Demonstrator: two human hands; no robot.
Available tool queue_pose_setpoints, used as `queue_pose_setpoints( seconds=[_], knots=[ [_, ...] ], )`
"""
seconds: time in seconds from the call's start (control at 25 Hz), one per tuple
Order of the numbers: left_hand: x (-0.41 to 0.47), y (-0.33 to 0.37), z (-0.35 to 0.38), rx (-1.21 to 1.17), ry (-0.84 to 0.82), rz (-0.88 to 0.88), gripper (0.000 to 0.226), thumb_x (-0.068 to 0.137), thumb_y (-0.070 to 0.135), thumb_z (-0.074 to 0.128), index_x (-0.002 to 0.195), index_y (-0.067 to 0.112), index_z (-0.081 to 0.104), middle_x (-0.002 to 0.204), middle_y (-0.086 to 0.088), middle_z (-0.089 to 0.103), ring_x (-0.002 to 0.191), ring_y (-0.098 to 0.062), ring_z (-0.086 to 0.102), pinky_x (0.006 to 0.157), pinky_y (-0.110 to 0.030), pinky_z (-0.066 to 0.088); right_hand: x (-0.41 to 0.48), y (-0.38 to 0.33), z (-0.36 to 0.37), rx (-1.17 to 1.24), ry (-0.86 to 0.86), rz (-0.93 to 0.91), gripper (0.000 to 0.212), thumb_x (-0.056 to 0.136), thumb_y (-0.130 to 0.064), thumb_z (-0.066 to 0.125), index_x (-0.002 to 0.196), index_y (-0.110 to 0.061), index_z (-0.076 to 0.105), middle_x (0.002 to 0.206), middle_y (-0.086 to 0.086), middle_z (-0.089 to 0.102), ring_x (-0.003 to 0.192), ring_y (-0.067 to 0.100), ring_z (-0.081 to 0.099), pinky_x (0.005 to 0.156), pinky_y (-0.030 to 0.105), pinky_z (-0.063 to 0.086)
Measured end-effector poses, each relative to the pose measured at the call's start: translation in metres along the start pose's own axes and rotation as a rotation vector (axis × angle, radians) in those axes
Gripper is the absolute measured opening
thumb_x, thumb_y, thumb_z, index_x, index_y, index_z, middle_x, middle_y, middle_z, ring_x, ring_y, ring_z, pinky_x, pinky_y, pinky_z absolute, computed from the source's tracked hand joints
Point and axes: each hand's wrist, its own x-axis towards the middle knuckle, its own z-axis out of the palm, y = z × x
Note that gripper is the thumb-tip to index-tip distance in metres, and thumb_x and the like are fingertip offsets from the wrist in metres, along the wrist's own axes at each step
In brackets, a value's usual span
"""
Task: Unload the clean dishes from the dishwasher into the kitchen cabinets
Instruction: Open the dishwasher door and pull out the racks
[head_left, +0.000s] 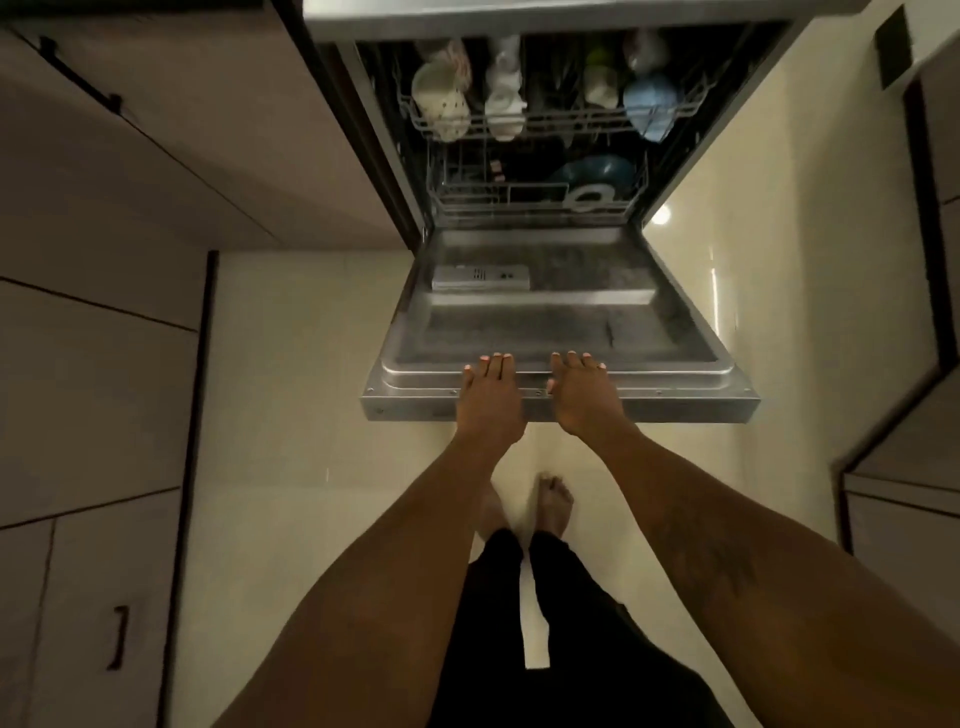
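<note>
The dishwasher stands open with its steel door (561, 322) folded down flat toward me. My left hand (491, 397) and my right hand (584, 397) lie side by side on the door's front edge, fingers curled over the rim. The upper rack (550, 124) holds a white spotted cup (441, 104), a white mug (504, 104), another pale cup (602, 88) and a light blue cup (649, 106). In the lower rack (519, 200) sit a dark blue bowl (597, 171) and a white round piece (589, 198).
Brown cabinet fronts (104, 364) with black handles run along the left. More cabinetry (914, 467) stands at the right. My bare feet (553, 501) stand on the pale tiled floor (291, 415) just below the door's edge.
</note>
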Motion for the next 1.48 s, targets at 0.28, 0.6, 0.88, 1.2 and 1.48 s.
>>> queue_pose_setpoints(
  seconds=[0.28, 0.6, 0.88, 1.2, 1.48],
  knots=[
    [0.046, -0.01, 0.119, -0.006, -0.146, -0.003, 0.07, 0.092, 0.023, 0.059, 0.152, 0.007, 0.027, 0.155, -0.014, 0.034, 0.142, -0.032, 0.033, 0.117, -0.045, 0.027, 0.026, 0.038, 0.106, -0.079, -0.192, -0.141, 0.048, 0.104, -0.028, 0.038, 0.148, -0.009, 0.04, 0.149, 0.017, 0.045, 0.135, 0.034, 0.043, 0.109, 0.042, 0.034],
    [0.078, -0.028, 0.245, -0.028, -0.254, 0.01, 0.069, 0.091, 0.018, 0.059, 0.151, 0.008, 0.027, 0.153, -0.013, 0.034, 0.137, -0.031, 0.038, 0.11, -0.044, 0.035, 0.078, 0.061, 0.235, 0.008, -0.392, -0.075, 0.058, 0.102, -0.032, 0.047, 0.151, -0.008, 0.03, 0.155, 0.017, 0.03, 0.136, 0.036, 0.038, 0.107, 0.045, 0.038],
    [0.117, -0.027, 0.301, -0.03, -0.313, -0.08, 0.069, 0.09, 0.019, 0.066, 0.149, 0.008, 0.031, 0.151, -0.012, 0.039, 0.129, -0.031, 0.045, 0.102, -0.043, 0.043, 0.102, 0.075, 0.302, -0.026, -0.442, -0.086, 0.066, 0.097, -0.017, 0.056, 0.153, -0.009, 0.023, 0.159, 0.018, 0.019, 0.144, 0.037, 0.025, 0.107, 0.047, 0.038],
    [0.142, -0.042, 0.352, -0.006, -0.276, -0.049, 0.076, 0.093, 0.022, 0.064, 0.155, 0.011, 0.021, 0.157, -0.009, 0.029, 0.138, -0.029, 0.038, 0.106, -0.043, 0.042, 0.122, 0.089, 0.365, 0.004, -0.379, -0.048, 0.068, 0.102, -0.018, 0.048, 0.158, -0.011, 0.01, 0.165, 0.014, 0.005, 0.152, 0.034, 0.006, 0.12, 0.048, 0.021],
    [0.168, -0.04, 0.37, 0.071, -0.29, -0.046, 0.076, 0.088, 0.018, 0.072, 0.15, 0.007, 0.031, 0.145, -0.012, 0.046, 0.129, -0.03, 0.049, 0.105, -0.039, 0.044, 0.138, 0.092, 0.39, -0.012, -0.375, -0.038, 0.071, 0.1, -0.014, 0.051, 0.157, -0.009, 0.008, 0.165, 0.016, 0.005, 0.152, 0.037, 0.006, 0.12, 0.048, 0.022]
  ],
)
